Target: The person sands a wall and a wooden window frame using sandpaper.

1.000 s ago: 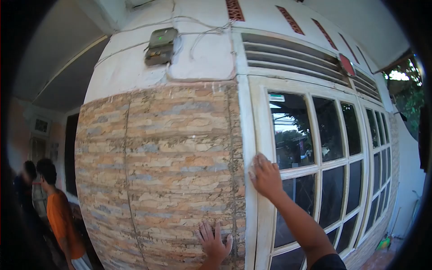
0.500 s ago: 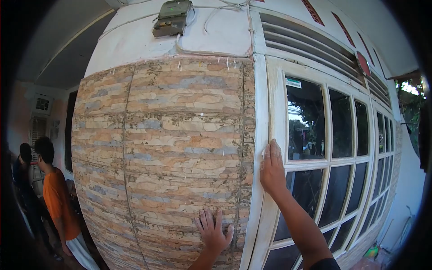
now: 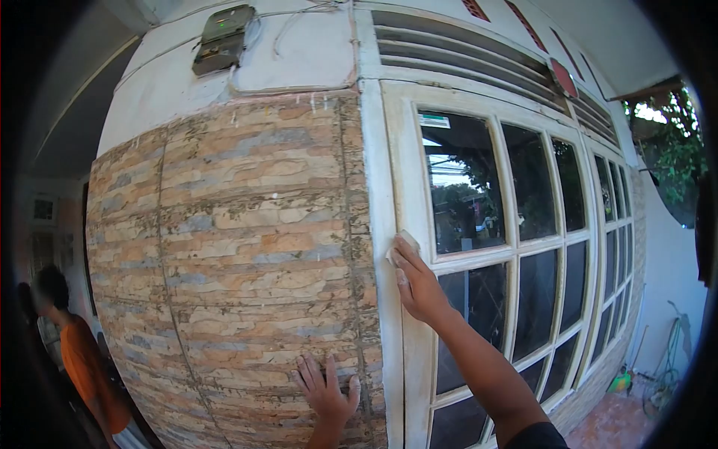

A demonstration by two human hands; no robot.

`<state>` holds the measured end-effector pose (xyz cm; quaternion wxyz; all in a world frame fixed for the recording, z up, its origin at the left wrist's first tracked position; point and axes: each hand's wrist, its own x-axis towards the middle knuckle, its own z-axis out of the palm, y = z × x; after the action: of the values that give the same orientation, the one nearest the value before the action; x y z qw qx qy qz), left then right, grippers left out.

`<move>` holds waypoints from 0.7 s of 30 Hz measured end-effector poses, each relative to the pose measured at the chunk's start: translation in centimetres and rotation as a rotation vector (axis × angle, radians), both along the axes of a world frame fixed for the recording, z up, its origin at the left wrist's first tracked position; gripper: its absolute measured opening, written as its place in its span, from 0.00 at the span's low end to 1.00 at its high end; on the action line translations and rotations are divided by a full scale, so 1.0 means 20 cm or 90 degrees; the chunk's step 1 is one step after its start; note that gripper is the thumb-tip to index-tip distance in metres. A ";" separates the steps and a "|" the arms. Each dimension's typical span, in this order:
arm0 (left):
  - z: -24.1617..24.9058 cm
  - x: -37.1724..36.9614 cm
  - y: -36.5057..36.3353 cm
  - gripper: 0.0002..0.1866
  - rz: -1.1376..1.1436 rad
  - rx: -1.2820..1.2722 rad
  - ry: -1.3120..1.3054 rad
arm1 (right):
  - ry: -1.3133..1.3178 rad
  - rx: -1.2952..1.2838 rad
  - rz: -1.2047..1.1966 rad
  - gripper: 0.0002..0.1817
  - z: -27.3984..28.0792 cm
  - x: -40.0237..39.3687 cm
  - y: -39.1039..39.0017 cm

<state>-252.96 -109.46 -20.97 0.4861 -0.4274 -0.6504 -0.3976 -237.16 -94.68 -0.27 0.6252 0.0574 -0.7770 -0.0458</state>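
My left hand (image 3: 327,393) lies with fingers spread against the stone-patterned wall (image 3: 254,254), low and near the wall's right edge. Higher and to the right, my right hand (image 3: 416,280) presses a small pale piece, perhaps sandpaper or cloth, (image 3: 404,241) against the white window frame (image 3: 410,179). Its fingers are bent around this piece, which is mostly hidden. Glass panes (image 3: 464,187) divided by white bars stand just right of that hand.
A grey meter box (image 3: 223,39) with cables hangs above the stone-patterned wall. At the far left stands a person in an orange shirt (image 3: 86,367), partly beside another person. A green broom head (image 3: 620,382) and a hose (image 3: 673,352) are at the lower right.
The view has turned, so the wall and window sit further left. My right hand has tilted on the frame and more of the pale piece shows. My left hand stays on the wall.
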 end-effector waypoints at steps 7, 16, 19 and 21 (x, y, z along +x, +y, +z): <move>0.01 0.01 0.00 0.36 0.030 0.005 0.003 | -0.033 -0.056 0.018 0.15 0.08 0.05 0.09; 0.01 0.02 0.00 0.37 0.044 0.001 -0.001 | 0.092 0.100 -0.281 0.31 -0.05 -0.05 0.02; 0.01 0.01 0.01 0.37 0.016 -0.012 0.012 | 0.065 0.033 -0.263 0.35 -0.07 -0.08 0.04; 0.02 0.01 0.02 0.36 0.045 0.032 0.025 | 0.071 0.035 -0.272 0.34 -0.08 -0.11 0.07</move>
<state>-252.76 -109.15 -20.62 0.5229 -0.3993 -0.6455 -0.3880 -239.30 -93.24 -1.82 0.6412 -0.0943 -0.7343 -0.2017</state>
